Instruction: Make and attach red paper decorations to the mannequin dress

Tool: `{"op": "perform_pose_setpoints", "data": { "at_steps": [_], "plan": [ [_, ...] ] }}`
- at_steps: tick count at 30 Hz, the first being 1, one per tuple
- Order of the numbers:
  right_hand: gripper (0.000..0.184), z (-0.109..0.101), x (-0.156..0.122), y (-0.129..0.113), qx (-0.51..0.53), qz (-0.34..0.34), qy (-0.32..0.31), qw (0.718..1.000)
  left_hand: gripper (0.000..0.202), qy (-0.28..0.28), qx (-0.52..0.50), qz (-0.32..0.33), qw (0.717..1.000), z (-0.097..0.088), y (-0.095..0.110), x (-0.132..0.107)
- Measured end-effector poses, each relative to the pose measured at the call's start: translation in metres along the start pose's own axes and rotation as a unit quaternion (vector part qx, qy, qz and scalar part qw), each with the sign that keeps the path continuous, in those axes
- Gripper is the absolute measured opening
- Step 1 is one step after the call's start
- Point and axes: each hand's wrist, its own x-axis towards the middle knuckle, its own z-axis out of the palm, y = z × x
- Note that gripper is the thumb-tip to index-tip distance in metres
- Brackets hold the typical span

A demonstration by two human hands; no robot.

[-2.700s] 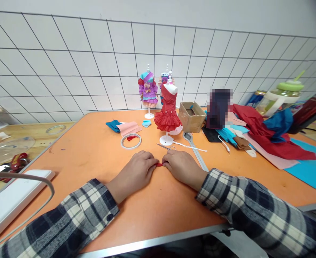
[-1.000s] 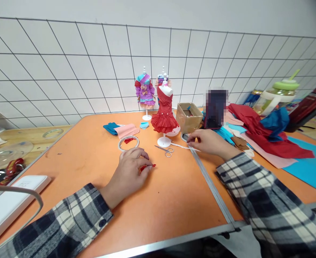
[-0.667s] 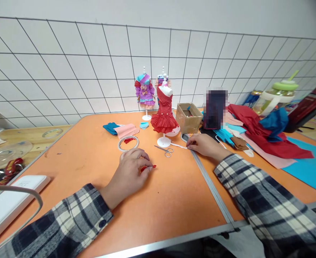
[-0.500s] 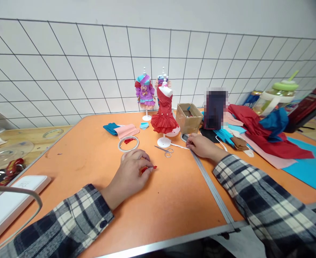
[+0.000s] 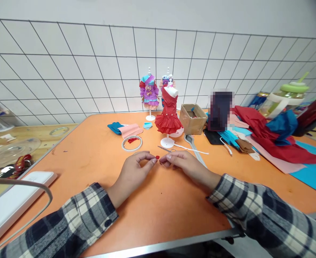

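Right hand (image 5: 187, 164) is back from the white strip (image 5: 192, 149), up close to the red scrap (image 5: 157, 157).
Half a second ago it was over by the strip; now it's just beside the left hand (image 5: 135, 170), so work on the scrap looks two-handed again. Left grip is pinching the scrap, over the desk (image 5: 179, 211) in front of the dress (image 5: 169, 107). Right grip's bunched close, but can't tell if it's holding anything.

A small red scrap (image 5: 157, 157) pokes out from the pinched left fingers (image 5: 150, 164).
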Motion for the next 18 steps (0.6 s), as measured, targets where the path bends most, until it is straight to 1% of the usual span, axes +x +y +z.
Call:
{"op": "perform_pose_setpoints", "data": {
  "at_steps": [1,3,6,10,14,18],
  "plan": [
    [0.031,0.006,0.0,0.001,0.022,0.015,-0.002,1.0,0.017,-0.004,-0.003,-0.002,1.0,0.0,0.002,-0.001],
    [0.026,0.013,0.0,0.004,0.054,0.042,0.013,0.998,0.017,-0.007,-0.007,-0.008,1.0,0.001,0.003,-0.002],
    [0.025,0.019,0.002,0.009,0.1,0.072,0.037,0.992,0.017,-0.008,-0.006,-0.01,1.0,0.002,0.004,-0.003],
    [0.027,0.023,0.001,0.012,0.135,0.091,0.028,0.986,0.017,-0.004,0.002,0.011,1.0,0.004,0.006,-0.006],
    [0.03,0.024,0.0,0.012,0.153,0.113,0.049,0.981,0.017,-0.005,-0.007,0.022,1.0,0.005,0.007,-0.009],
    [0.03,0.024,0.001,0.012,0.171,0.106,0.059,0.978,0.018,-0.01,-0.025,0.025,0.999,0.006,0.008,-0.011]
  ]
}}
